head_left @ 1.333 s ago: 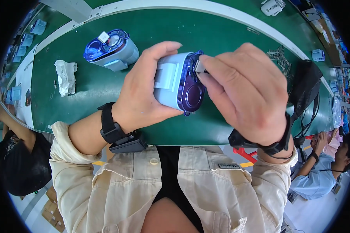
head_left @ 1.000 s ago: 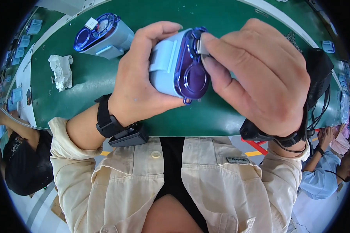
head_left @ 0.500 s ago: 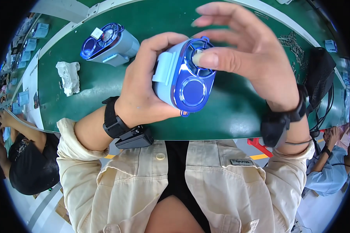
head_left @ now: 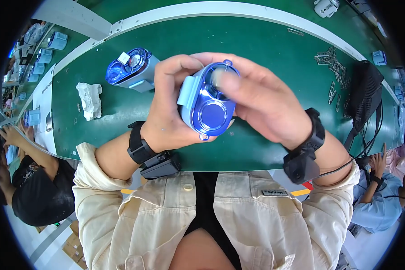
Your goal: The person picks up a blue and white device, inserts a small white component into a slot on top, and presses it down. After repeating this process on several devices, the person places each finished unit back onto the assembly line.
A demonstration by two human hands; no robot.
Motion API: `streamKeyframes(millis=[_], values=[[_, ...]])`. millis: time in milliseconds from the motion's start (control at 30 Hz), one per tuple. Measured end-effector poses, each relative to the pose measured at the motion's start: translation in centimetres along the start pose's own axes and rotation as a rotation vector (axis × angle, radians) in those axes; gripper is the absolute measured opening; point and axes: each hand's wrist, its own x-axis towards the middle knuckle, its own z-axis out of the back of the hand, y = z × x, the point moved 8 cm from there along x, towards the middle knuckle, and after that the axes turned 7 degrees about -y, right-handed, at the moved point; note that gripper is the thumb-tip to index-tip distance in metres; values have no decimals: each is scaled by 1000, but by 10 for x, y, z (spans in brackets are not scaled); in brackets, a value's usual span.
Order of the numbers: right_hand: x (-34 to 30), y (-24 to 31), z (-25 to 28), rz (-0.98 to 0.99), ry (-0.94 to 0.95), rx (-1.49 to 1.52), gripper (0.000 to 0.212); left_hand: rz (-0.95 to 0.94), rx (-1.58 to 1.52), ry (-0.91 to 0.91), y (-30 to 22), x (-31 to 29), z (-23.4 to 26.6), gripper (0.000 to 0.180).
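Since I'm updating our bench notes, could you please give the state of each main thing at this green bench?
Held blue device: raised, glossy top showing.
Left hand: closed around that device.
Right hand: thumb over its top, blurred.
Second blue device: standing, white square piece on top.
White scrap: crumpled.
Small metal pieces: loose, scattered.
Black pouch: resting on the bench.

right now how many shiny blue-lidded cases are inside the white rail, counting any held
2: the held case between left hand and right hand, and the second case on the green table, farther left; hands could hide more.
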Motion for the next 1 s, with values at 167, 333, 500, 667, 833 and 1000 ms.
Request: streamKeyframes(millis=[167,333,500,667,833,1000], values=[[-1,-6,4,30,-52,0,48,-115,140,56,-7,-1,-3,92],[-2,-5,-3,68,16,-44,49,-194,80,2,-12,1,-8,89],[-3,3,-16,213,113,-82,48,-209,65,-64,-18,-4,-4,85],[-1,5,-13,425,109,-351,46,-178,35,-54,-12,-2,-4,86],[-7,4,-15,386,-21,-300,42,-138,-29,-47,-11,2,-7,91],[14,12,-8,410,-46,-361,40,-135,-11,-46,-4,-2,-3,106]])
